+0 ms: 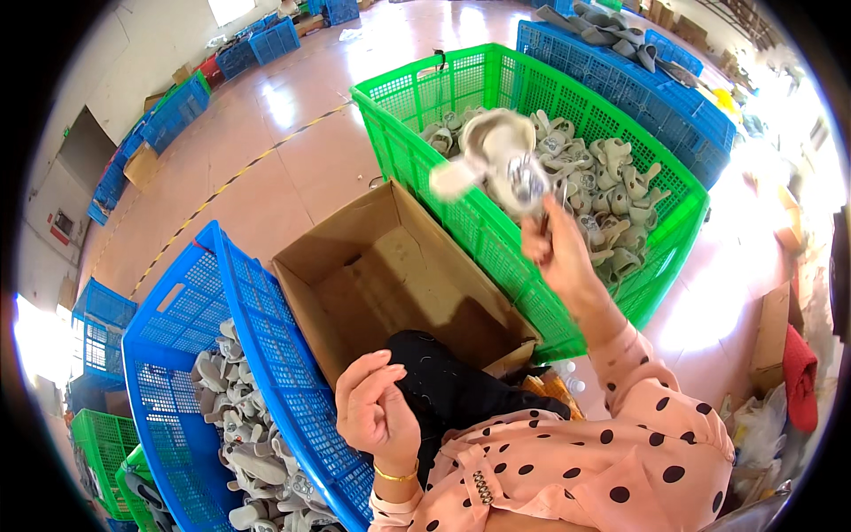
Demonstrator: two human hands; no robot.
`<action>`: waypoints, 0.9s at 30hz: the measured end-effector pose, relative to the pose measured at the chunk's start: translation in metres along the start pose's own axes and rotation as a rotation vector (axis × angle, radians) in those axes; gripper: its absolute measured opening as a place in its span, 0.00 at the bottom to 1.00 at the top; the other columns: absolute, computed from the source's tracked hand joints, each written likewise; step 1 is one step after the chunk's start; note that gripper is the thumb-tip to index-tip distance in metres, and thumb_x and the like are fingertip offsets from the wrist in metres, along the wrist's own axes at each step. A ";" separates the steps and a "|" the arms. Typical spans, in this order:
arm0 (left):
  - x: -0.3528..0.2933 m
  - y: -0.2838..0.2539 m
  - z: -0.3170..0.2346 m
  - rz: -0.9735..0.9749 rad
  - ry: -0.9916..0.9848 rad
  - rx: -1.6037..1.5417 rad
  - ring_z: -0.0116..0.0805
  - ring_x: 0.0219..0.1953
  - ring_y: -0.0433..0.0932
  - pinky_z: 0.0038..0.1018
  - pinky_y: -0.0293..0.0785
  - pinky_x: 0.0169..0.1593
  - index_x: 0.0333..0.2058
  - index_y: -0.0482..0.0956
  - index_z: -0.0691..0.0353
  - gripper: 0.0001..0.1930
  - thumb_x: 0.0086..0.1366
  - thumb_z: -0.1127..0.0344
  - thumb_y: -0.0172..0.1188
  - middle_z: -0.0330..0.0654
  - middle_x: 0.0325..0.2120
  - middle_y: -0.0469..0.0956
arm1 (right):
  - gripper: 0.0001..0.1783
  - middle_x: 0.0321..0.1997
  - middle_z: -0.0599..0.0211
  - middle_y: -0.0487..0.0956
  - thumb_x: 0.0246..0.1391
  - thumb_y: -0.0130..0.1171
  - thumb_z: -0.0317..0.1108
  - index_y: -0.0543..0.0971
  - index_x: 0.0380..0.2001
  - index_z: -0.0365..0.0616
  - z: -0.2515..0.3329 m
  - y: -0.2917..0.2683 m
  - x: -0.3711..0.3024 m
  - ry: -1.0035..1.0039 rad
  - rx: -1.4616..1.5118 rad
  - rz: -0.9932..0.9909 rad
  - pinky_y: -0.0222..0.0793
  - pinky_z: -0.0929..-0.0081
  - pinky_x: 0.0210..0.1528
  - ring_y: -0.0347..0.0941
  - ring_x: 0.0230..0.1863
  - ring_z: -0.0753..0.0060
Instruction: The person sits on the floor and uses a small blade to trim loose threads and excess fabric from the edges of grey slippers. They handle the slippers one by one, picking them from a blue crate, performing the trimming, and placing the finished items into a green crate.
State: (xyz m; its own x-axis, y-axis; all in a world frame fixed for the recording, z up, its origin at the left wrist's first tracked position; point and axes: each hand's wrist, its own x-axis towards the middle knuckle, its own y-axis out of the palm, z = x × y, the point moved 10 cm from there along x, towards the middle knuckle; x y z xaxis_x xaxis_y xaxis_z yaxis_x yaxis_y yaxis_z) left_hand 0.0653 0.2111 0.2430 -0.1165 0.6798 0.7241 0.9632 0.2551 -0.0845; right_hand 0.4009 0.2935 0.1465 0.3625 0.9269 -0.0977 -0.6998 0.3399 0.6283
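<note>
My right hand (556, 248) is raised over the green crate (523, 279) on the right. Its fingers are closed on a beige shoe upper (510, 160), which is blurred by motion. Beneath it lies a heap of similar beige shoe uppers (612, 191) inside that crate. My left hand (379, 406) is up in front of my body, its fingers loosely curled with nothing visible in them. It is nearest to the blue crate (284, 341) on the left and an open cardboard box (390, 275). More grey-beige shoe parts (253, 443) fill the blue crate.
The cardboard box stands between the two crates, in front of my dark-clad legs (421, 372). Behind the green crate, a blue crate (620, 89) has grey shoe pieces (612, 27) on top. Other blue crates (177, 115) line the left wall. A striped line (239, 173) crosses the floor.
</note>
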 end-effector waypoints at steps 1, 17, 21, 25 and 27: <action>0.009 0.003 -0.014 0.009 0.091 0.032 0.38 0.28 0.79 0.24 0.77 0.33 0.30 0.79 0.67 0.09 0.52 0.86 0.57 0.49 0.32 0.80 | 0.16 0.17 0.76 0.68 0.67 0.48 0.46 0.71 0.32 0.46 0.010 0.000 0.014 -0.040 -0.047 -0.038 0.50 0.84 0.16 0.56 0.13 0.84; -0.018 -0.066 -0.141 -0.241 1.162 0.027 0.39 0.46 0.67 0.36 0.66 0.46 0.43 0.71 0.63 0.13 0.60 0.65 0.53 0.49 0.49 0.70 | 0.19 0.30 0.46 0.78 0.58 0.51 0.48 0.75 0.29 0.39 -0.007 -0.104 0.037 -0.272 -1.604 -0.185 0.68 0.48 0.39 0.73 0.37 0.38; -0.015 -0.075 -0.145 -0.260 1.155 0.067 0.43 0.54 0.59 0.38 0.59 0.54 0.50 0.67 0.64 0.18 0.64 0.61 0.50 0.51 0.55 0.62 | 0.19 0.27 0.47 0.77 0.59 0.52 0.46 0.73 0.28 0.39 -0.004 -0.103 0.033 -0.284 -1.623 -0.167 0.68 0.49 0.37 0.74 0.34 0.40; -0.009 -0.083 -0.148 -0.271 1.150 0.105 0.47 0.62 0.50 0.40 0.51 0.61 0.57 0.63 0.65 0.24 0.67 0.57 0.47 0.53 0.62 0.55 | 0.18 0.26 0.48 0.76 0.60 0.52 0.45 0.72 0.28 0.39 -0.007 -0.104 0.036 -0.272 -1.635 -0.139 0.68 0.51 0.34 0.73 0.32 0.40; -0.006 -0.087 -0.149 -0.266 1.142 0.115 0.49 0.66 0.46 0.41 0.47 0.65 0.60 0.61 0.65 0.27 0.68 0.55 0.45 0.54 0.65 0.51 | 0.18 0.26 0.47 0.76 0.60 0.52 0.45 0.72 0.29 0.39 -0.009 -0.102 0.037 -0.246 -1.664 -0.136 0.68 0.50 0.33 0.73 0.32 0.40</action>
State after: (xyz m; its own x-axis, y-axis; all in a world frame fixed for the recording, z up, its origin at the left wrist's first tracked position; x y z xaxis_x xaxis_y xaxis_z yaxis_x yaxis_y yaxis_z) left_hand 0.0181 0.0823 0.3482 0.0303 -0.3993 0.9163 0.9069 0.3965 0.1428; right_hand 0.4799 0.2944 0.0723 0.4384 0.8884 0.1361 -0.4431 0.3454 -0.8273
